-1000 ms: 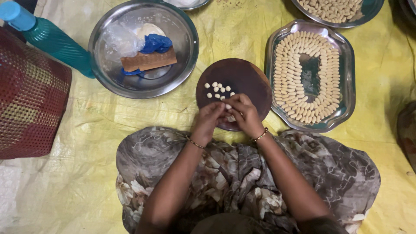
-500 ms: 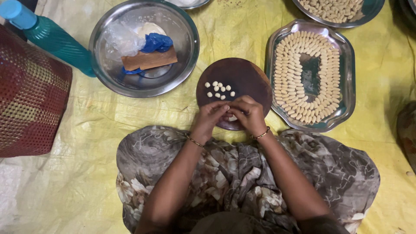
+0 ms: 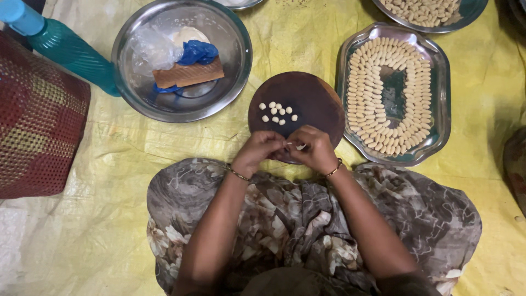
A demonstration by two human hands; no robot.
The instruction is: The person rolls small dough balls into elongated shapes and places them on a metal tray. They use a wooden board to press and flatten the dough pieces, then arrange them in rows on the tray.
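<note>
Lap: patterned grey-brown floral cloth (image 3: 307,219) spread over the knees at the near edge, resting on the yellow plastic ground sheet (image 3: 98,230).
Left hand (image 3: 257,151): curled, fingertips pinched toward the right hand over the near rim of the board; thin bangle at the wrist.
Right hand (image 3: 315,149): curled, fingertips meeting those of the left hand; thin bangle at the wrist.
Held piece: small pale dough piece (image 3: 299,146) between the fingertips of both hands, mostly hidden; which hand bears the grip cannot be told.
Board: round dark wooden board (image 3: 307,101) just beyond the hands, lying flat on the sheet.
Board contents: cluster of small pale dough balls (image 3: 278,112) on the left half of the board, clear of the hands.
Right tray: rectangular steel tray (image 3: 444,109) just right of the board, holding pale oblong dough pieces (image 3: 366,87) ranged in rows around a bare centre.
Left bowl: round steel bowl (image 3: 131,93) to the far left of the board, holding a brown wooden block (image 3: 189,74), a blue plastic wrap (image 3: 198,52), clear plastic and a white dough lump (image 3: 189,35).
Far left: teal plastic bottle (image 3: 60,46) lying tilted beside the bowl; red woven mesh bag (image 3: 35,131) nearer, at the left edge.
Far right: second steel dish (image 3: 466,13) with more pale pieces, cut by the far edge.
</note>
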